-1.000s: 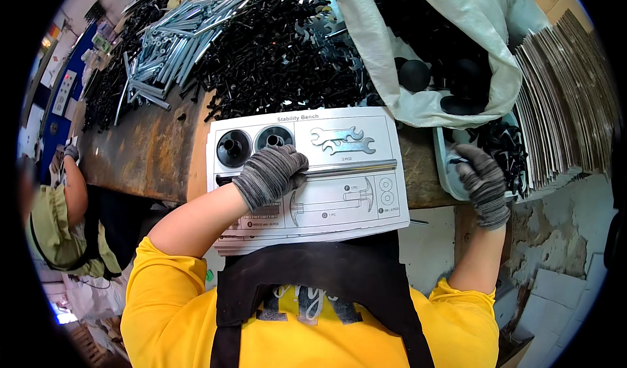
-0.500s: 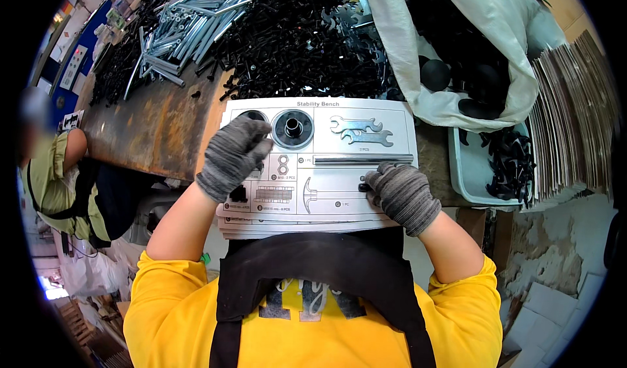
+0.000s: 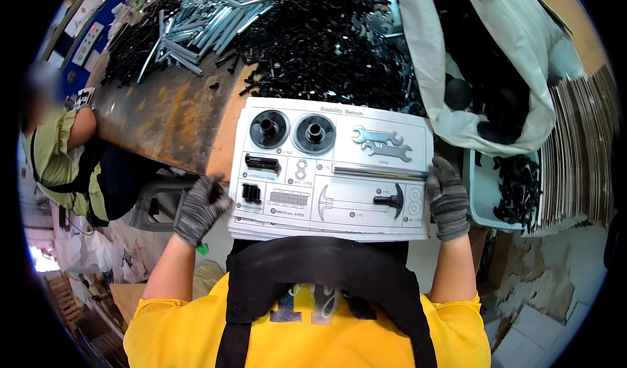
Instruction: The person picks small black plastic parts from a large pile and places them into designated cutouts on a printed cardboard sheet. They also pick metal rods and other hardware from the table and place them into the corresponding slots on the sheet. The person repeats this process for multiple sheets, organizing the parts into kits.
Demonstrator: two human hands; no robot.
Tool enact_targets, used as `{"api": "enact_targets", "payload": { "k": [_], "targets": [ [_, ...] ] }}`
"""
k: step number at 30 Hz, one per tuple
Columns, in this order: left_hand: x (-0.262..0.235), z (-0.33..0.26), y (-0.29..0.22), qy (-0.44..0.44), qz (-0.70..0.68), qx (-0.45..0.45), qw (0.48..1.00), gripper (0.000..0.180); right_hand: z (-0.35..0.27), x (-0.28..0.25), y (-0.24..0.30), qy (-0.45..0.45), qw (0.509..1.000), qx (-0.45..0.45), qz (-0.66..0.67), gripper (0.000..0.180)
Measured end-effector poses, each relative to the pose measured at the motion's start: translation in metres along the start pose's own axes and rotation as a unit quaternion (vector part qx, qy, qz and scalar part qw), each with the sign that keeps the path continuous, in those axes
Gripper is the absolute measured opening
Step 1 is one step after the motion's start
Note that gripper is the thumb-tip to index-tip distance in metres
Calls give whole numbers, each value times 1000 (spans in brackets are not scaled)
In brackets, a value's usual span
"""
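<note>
A stack of printed parts cards (image 3: 307, 224) lies in front of me at the bench edge. On its top sheet are two round black flanged discs (image 3: 268, 129) at the upper left and two flat silver wrenches (image 3: 382, 143) at the upper right. A metal tube (image 3: 379, 171) lies below the wrenches. Black bolts (image 3: 261, 163), short black pieces (image 3: 251, 193) and a black T-shaped handle (image 3: 390, 201) rest lower down. My gloved left hand (image 3: 202, 211) is just off the left edge, fingers apart and empty. At the right edge, my gloved right hand (image 3: 449, 201) has its fingers extended, seemingly touching the stack.
Heaped black bolts (image 3: 326, 54) and silver tubes (image 3: 222, 18) cover the far bench. Right of the cards are a white sack (image 3: 542, 100) of black parts, a pale blue bin (image 3: 480, 192) and stacked cardboard (image 3: 581, 146). Another person (image 3: 59, 152) sits at left.
My hands have moved outward from above the top card to its two sides. The black handle, previously under my right fingers, now lies uncovered on the sheet.
</note>
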State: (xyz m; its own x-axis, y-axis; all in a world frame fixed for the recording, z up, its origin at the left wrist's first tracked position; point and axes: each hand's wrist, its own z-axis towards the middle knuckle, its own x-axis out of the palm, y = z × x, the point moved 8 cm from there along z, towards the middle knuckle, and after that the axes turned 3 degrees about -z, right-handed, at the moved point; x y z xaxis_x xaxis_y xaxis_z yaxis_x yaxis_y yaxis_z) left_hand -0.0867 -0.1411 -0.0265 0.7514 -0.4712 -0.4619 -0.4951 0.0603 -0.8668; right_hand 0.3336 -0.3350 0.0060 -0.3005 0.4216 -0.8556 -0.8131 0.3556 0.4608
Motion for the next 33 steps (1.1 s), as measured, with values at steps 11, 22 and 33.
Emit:
{"api": "enact_targets", "payload": {
  "k": [11, 22, 33],
  "targets": [
    [16, -18, 13, 33, -107, -97, 989, 40, 15, 5, -23, 143, 930, 179, 287, 31],
    [-30, -17, 98, -237, -624, -99, 738, 42, 17, 45, 52, 318, 857, 198, 354, 39],
    [-30, -11, 84, -349, -686, -24, 638, 57, 28, 135, 213, 476, 797, 40, 369, 39]
  ]
}}
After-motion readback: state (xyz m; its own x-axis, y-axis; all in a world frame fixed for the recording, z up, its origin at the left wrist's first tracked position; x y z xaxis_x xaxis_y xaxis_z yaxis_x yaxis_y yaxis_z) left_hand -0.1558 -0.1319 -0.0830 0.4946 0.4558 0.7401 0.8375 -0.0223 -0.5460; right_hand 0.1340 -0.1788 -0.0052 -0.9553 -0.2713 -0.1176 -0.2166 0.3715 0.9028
